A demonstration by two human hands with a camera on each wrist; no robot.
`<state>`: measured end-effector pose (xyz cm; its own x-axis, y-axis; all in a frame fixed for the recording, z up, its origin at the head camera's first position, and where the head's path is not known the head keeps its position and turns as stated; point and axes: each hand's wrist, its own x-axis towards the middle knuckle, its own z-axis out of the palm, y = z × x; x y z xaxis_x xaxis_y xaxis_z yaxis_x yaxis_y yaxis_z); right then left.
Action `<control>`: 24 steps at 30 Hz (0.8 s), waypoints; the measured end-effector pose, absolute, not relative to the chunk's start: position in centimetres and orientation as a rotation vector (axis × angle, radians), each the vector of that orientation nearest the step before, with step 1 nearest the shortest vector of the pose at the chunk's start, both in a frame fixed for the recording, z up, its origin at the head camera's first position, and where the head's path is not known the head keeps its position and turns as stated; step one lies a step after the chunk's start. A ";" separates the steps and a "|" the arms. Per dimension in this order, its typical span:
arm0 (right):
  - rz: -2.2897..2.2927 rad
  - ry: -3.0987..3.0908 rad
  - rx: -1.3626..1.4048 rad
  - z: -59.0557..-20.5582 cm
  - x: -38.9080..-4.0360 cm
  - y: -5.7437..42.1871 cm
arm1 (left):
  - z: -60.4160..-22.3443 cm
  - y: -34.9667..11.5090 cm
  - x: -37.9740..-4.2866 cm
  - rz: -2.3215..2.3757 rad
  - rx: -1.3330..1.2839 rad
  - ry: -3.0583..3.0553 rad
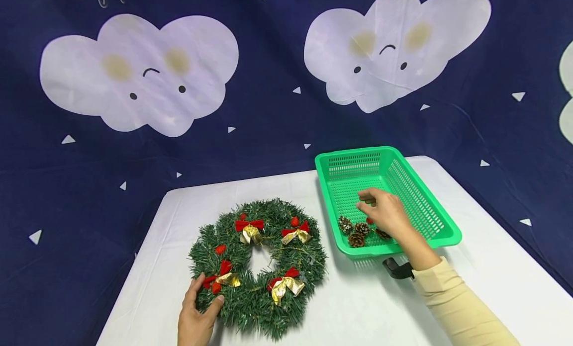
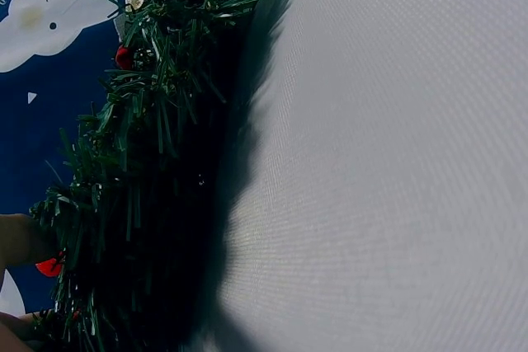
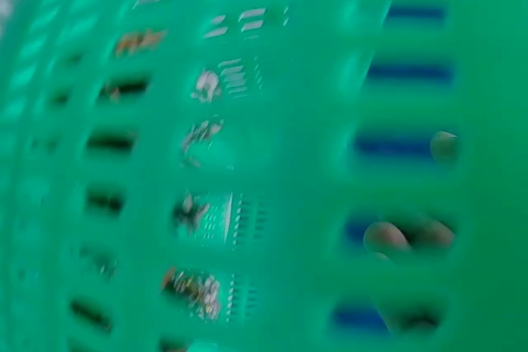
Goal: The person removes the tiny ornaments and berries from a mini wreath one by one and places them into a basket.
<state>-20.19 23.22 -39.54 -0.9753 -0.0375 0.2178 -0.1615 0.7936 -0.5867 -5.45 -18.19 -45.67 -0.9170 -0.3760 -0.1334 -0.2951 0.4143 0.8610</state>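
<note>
A green tinsel wreath (image 1: 297, 212) with red and gold bows and small red ornaments lies flat on the table. My left hand (image 1: 197, 311) rests at its near left edge, thumb and fingers spread apart on the greenery beside a red bow. In the left wrist view the fingertips (image 2: 21, 241) touch the top of the wreath (image 2: 157, 162). My right hand (image 1: 387, 212) is over the green basket (image 1: 322, 187), its fingers loosely bent, with nothing visible between them. Beneath it are several pine cones (image 1: 356, 240) and a small red ornament (image 1: 369, 220).
The basket stands at the back right of the white-covered table (image 1: 358, 306), its slotted wall (image 3: 305, 162) filling the right wrist view. Behind the table hangs a dark blue cloth (image 1: 268, 87) with clouds. A black wrist strap (image 1: 397, 269) sits under my right wrist.
</note>
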 end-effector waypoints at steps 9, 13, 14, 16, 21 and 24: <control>1.039 -2.701 0.215 -38.8 -20.0 20.9 | -45.8 -18.3 -5.4 -1.565 0.602 -2.566; 1.062 -2.674 0.222 -38.6 -20.0 19.9 | -45.8 -18.3 -5.4 -1.564 0.600 -2.559; 1.072 -2.665 0.224 -38.6 -20.0 19.7 | -45.8 -18.3 -5.4 -1.563 0.600 -2.562; 1.094 -2.647 0.227 -38.5 -20.1 19.2 | -45.8 -18.3 -5.4 -1.562 0.601 -2.566; 1.169 -2.602 0.228 -38.4 -20.2 18.1 | -45.8 -18.3 -5.4 -1.568 0.604 -2.576; 1.210 -2.597 0.222 -38.3 -20.2 17.5 | -45.8 -18.3 -5.4 -1.571 0.603 -2.577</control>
<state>-20.22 17.53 -38.34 -0.9527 -0.0255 0.3028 -0.2483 0.6401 -0.7270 -5.40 -18.31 -45.81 -0.9212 -0.3606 -0.1464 -0.2952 0.4025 0.8665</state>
